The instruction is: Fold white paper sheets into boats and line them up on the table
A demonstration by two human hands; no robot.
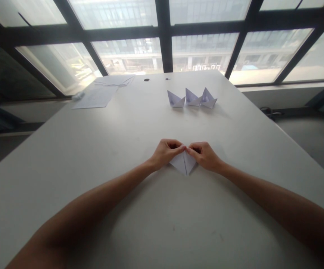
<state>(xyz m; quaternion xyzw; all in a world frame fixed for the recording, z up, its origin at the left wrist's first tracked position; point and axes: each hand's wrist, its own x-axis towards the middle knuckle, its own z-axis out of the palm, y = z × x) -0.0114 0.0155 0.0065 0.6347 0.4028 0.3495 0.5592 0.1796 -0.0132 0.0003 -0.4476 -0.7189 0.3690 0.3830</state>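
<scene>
A small folded white paper [184, 164] lies on the white table [94, 157], its point toward me and a crease down the middle. My left hand [166, 152] pinches its upper left part with curled fingers. My right hand [205, 155] pinches the upper right part the same way. The thumbs and fingertips of both hands meet above the paper's top edge. Three finished paper boats [191, 99] stand in a row farther back on the table.
Flat paper sheets [100, 95] lie at the far left of the table. Two small dark round spots [146, 79] sit near the far edge. Large windows with dark frames run behind the table. The floor drops away on both sides.
</scene>
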